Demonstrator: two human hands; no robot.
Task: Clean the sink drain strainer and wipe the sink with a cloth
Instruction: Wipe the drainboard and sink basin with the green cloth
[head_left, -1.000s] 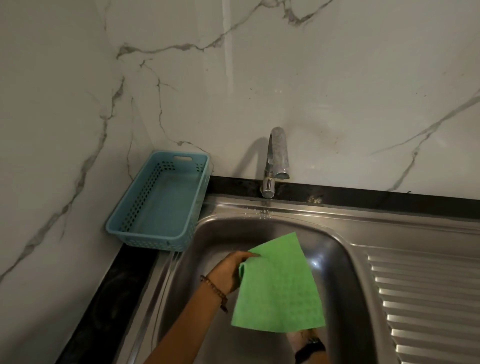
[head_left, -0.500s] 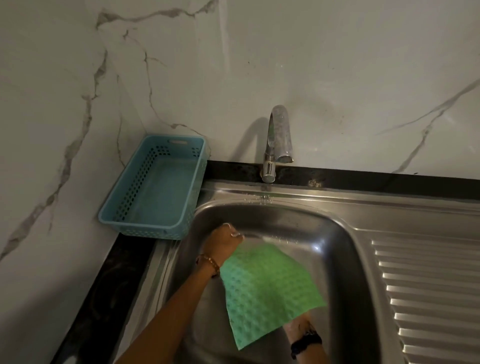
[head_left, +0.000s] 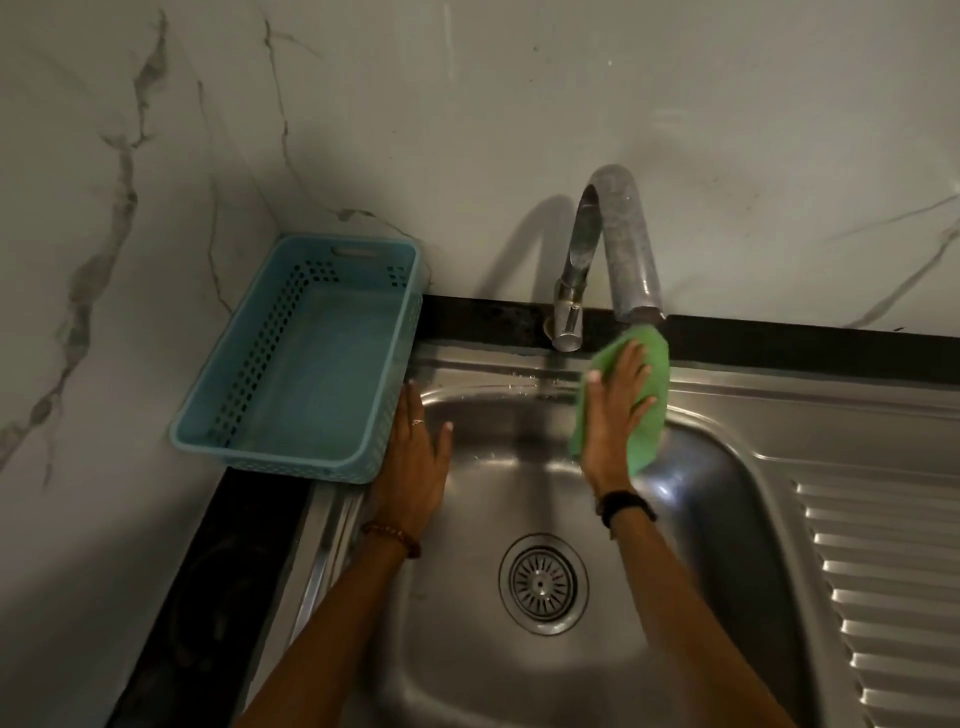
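Right hand flattens green cloth, partly hiding it.

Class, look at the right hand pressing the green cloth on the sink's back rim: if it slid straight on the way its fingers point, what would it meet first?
Most likely the curved steel faucet spout: the right hand, flat on the green cloth, points up toward the spout's mouth just above it. Depth is unclear; it might pass beneath to the black ledge.
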